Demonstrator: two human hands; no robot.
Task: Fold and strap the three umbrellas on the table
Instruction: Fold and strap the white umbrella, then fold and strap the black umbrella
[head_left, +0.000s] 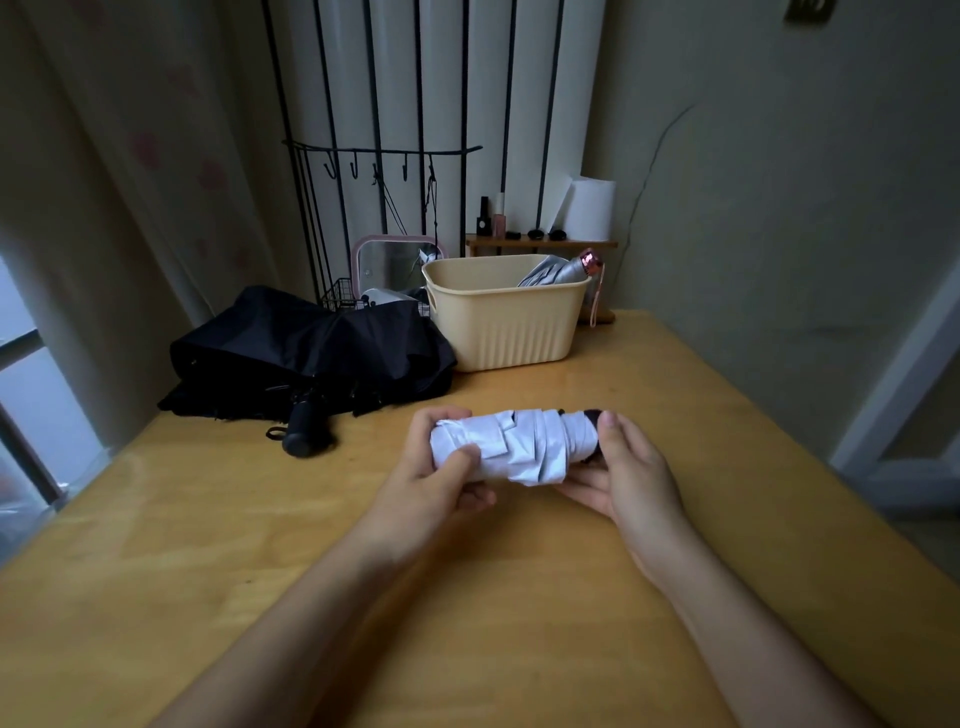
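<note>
Two bare forearms are reaching in from the near edge over the yellowish wooden surface. The left hand is gripping the left end of the white umbrella, its fingers curling over the far side and the thumb pressing on the near side. The right hand is holding the other end, where a dark handle is showing, with the thumb on top and the other fingers curling beneath. The white umbrella is lying crosswise between the hands, collapsed and rolled into a short bundle with its flaps wrapping around it. I cannot tell whether it is touching the surface.

Farther back on the left, the black umbrella is sprawling in a loose, unfolded heap on the surface, its black handle pointing toward the near edge. Just beside it on the right, a beige basket is standing. The silver umbrella is leaning inside it, folded, its pink handle sticking out over the right rim.

Behind the basket, a pink-framed mirror is standing, and a wooden shelf is carrying small bottles and a white paper roll.
</note>
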